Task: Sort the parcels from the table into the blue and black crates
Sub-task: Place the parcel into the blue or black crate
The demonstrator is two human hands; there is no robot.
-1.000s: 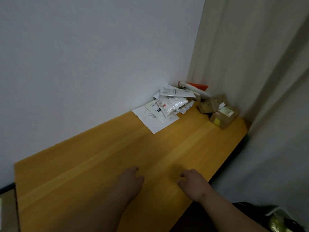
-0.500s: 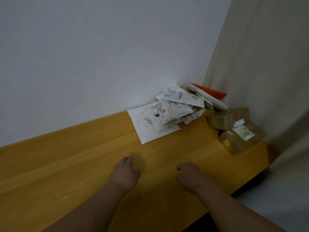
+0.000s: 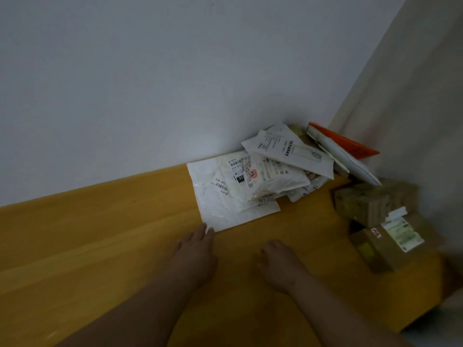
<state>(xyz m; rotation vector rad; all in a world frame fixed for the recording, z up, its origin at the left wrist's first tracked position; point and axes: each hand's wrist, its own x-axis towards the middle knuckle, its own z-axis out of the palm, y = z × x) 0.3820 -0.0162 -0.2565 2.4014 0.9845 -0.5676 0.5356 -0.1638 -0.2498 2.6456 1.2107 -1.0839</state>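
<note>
A grey wall (image 3: pixel 150 83) is seen behind everything, and a pale curtain (image 3: pixel 413 108) hangs at the right. A wooden counter (image 3: pixel 100 246) is laid along the wall and fills the lower part of the view. The parcels are gathered at the counter's far right corner, where wall and curtain meet. A large flat white mailer (image 3: pixel 225 211) is spread on the wood at the bottom of the heap; a padded white bag (image 3: pixel 273 181) with printed labels is piled on it, and a white envelope (image 3: pixel 288 151) is laid across the top. An orange envelope (image 3: pixel 350 146) and a white sleeve (image 3: pixel 343 156) are leaned against the curtain behind the heap. Two brown boxes are set to the right of the heap: the far box (image 3: pixel 363 204) just beside the near box (image 3: pixel 385 246), which carries a white label. The left hand (image 3: pixel 195 256) is held palm down over the counter, its fingers (image 3: pixel 203 234) pressed together and straight, the tips touching or just short of the mailer's near corner; which cannot be told. The right hand (image 3: pixel 280 264) is held palm down near it, the fingers loosely curled and pinching nothing, well apart from the boxes.
</note>
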